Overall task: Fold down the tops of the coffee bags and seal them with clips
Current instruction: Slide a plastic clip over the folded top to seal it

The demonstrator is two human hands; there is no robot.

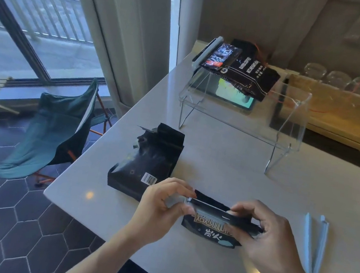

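Observation:
A black coffee bag (207, 230) with gold lettering lies near the table's front edge, its top folded over. A pale clip (207, 207) runs along that fold. My left hand (159, 205) pinches the clip's left end and my right hand (269, 238) grips the clip's right end and the bag's fold. A second black coffee bag (147, 162), crumpled at its top, lies just behind my left hand. An open pale clip (314, 245) lies on the white table (229, 162) to the right of my right hand.
A clear acrylic stand (243, 113) at the back carries two clipped coffee bags (243, 68) above a lit tablet (234, 95). Glass jars (346, 80) and a wooden tray (340, 120) stand at the far right. A teal folding chair (59, 127) is on the tiled floor left.

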